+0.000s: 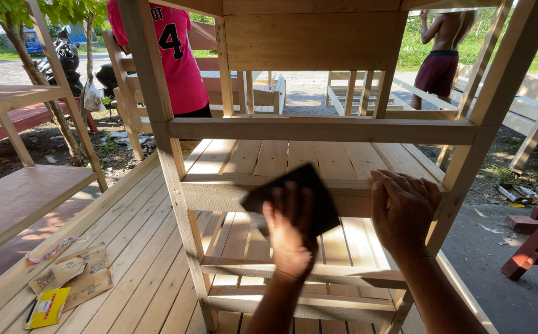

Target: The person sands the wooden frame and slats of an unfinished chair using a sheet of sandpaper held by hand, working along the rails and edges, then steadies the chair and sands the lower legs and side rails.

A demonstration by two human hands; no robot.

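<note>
Sandpaper (300, 195), a dark sheet, lies flat against the front rail (219, 193) of the unpainted wooden shelf frame (318, 130); your left hand (290, 232) covers its lower part, so you cannot see how far down it reaches. That hand's fingers press the sheet to the wood, spread rather than clenched. Your right hand (403, 210) rests just beside it on the same rail, fingers curled over the top edge, tips hidden. Lower left, torn sandpaper pieces (74, 275) lie on the plank deck (139, 247). Beyond, two people stand cut off at the frame's top.
</note>
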